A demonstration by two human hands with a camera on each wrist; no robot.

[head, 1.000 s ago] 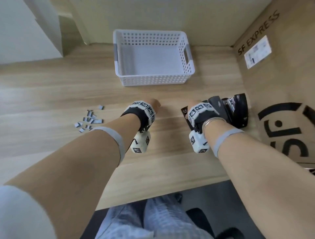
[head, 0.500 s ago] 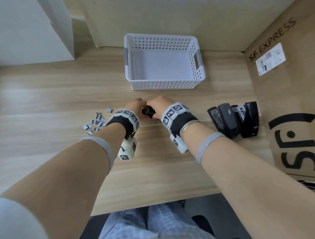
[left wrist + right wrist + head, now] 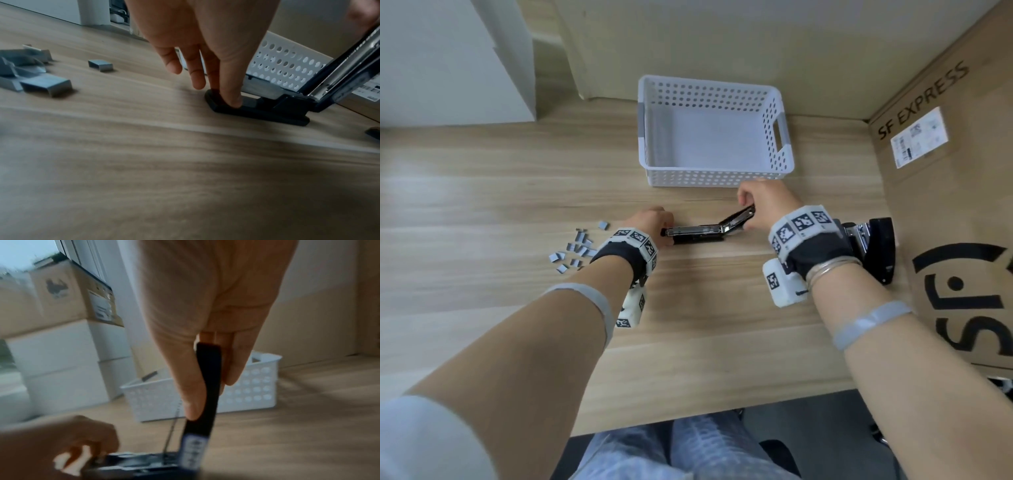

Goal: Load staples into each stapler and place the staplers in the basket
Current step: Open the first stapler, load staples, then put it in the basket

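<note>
Spreading across the wooden bench [image 3: 482, 192], with the white basket [image 3: 714, 178] waiting bare at the far edge and spare staplers [image 3: 876, 246] parked by the cardboard box [image 3: 962, 205]. Lying mid-bench, the stapler [image 3: 698, 234], its base being pinned by straight left hand [image 3: 650, 222] fingers [image 3: 230, 91], probably to stop it lifting. Hinging up its lid, pinched in the right hand [image 3: 763, 205], baring the channel for the staples [image 3: 575, 250] lying just left.
</note>
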